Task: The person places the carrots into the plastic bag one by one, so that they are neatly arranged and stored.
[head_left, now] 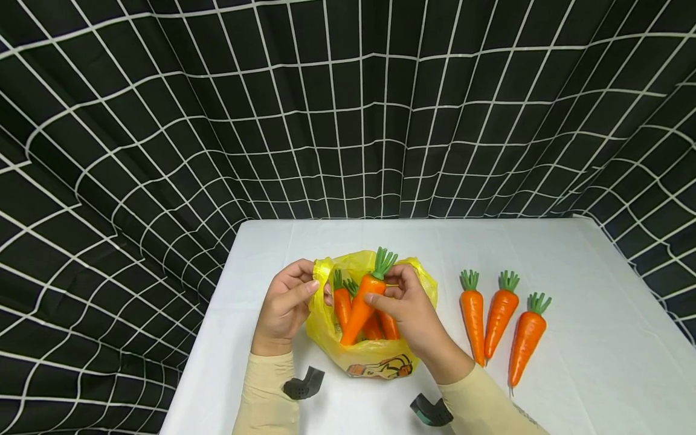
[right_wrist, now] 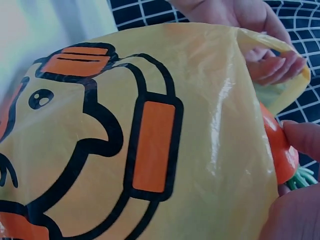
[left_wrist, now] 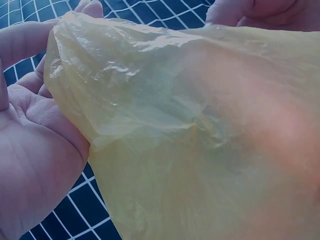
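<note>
A yellow plastic bag with a printed cartoon stands on the white table, its mouth spread. My left hand pinches the bag's left edge between thumb and fingers. With my right hand I hold an orange carrot with a green top, tilted over the bag's opening, its tip low inside. Several other carrots are in the bag behind it. The right wrist view shows the held carrot partly hidden by the bag; in the left wrist view the yellow plastic covers most of it.
Three more carrots lie on the table right of the bag: a left one, a middle one and a right one. A black curtain with a white grid surrounds the white table.
</note>
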Available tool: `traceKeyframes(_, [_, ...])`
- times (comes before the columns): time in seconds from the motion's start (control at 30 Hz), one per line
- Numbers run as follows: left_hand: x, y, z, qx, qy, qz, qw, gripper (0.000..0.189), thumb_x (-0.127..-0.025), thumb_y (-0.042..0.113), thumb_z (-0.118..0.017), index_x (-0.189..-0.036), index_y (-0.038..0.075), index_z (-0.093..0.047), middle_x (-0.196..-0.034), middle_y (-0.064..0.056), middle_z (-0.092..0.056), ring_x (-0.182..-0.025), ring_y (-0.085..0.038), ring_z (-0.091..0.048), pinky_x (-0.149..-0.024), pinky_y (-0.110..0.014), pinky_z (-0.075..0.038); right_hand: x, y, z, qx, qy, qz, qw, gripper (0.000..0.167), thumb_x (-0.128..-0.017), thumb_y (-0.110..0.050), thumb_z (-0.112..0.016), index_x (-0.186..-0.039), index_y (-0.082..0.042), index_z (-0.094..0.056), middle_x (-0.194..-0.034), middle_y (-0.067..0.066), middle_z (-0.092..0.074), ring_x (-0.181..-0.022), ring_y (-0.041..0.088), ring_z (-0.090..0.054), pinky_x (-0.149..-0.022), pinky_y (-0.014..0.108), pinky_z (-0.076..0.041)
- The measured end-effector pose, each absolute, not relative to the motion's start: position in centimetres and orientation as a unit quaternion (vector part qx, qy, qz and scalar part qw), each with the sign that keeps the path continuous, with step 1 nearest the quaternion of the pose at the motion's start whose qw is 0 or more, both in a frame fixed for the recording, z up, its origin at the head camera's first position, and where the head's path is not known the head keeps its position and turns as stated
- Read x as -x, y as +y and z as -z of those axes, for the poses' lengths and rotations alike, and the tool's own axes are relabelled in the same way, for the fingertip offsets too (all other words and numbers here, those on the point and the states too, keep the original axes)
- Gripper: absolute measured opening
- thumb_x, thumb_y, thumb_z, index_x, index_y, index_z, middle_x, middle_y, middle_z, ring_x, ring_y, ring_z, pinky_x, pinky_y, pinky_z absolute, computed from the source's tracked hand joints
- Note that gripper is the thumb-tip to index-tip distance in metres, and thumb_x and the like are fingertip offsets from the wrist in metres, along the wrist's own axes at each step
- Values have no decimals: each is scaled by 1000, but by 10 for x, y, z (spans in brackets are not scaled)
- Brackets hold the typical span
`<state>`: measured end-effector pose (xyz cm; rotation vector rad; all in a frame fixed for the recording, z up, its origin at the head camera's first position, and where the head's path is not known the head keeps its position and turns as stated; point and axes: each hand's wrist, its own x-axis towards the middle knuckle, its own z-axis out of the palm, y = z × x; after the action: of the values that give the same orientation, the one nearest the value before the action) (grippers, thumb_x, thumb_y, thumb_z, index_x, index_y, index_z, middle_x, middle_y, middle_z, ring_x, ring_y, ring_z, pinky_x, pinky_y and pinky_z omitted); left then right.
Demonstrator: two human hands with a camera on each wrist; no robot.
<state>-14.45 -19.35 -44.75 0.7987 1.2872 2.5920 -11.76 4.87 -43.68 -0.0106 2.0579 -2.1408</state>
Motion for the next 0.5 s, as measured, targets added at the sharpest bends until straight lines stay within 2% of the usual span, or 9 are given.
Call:
traceKeyframes(0.13, [144,-194,448,-267,426,-861,70,39,-100,-14,-39,-114,6,-69,-98,-10,-74,-81,-18,-72,-79,-28,-64,118,45,439,7,686,721,95,53,-98,-5,-77,-138,-3,-42,-117,20,-65,-109,30,-66,-98,41,-57])
traceKeyframes(0.5, [144,-195,448,-276,433,-856,63,37,-100,-14,-40,-114,6,-68,-96,-11,-72,-80,-20,-72,-79,-30,-64,120,40,447,7,706,702,95,51,-97,-3,-78,-136,-2,-46,-125,20,-58,-107,31,-66,-94,41,-60])
